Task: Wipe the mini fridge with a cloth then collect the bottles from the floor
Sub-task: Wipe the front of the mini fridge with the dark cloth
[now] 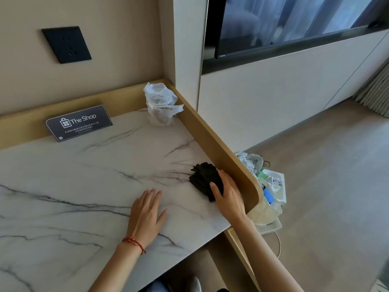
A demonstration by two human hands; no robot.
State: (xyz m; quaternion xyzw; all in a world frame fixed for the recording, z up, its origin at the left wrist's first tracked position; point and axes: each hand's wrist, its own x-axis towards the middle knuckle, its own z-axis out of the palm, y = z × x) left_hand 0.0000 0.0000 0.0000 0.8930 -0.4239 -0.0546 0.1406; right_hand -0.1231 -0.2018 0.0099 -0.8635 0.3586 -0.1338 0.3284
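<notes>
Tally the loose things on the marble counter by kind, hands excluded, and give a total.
Dark cloth: 1
Plastic-wrapped cup: 1
Black sign: 1
Total: 3

Soft daylight — wide-angle edge warping

The left hand [145, 216] lies flat, fingers spread, on the marble worktop [73, 186]. The right hand [228, 194] rests on a crumpled black cloth [203, 178] just beside the wooden side rail [212, 144]. A plastic-wrapped glass [161, 104] stands in the far corner, a "The Shop" sign [79, 122] leans against the back, and bags of rubbish [267, 186] sit on the floor.
</notes>
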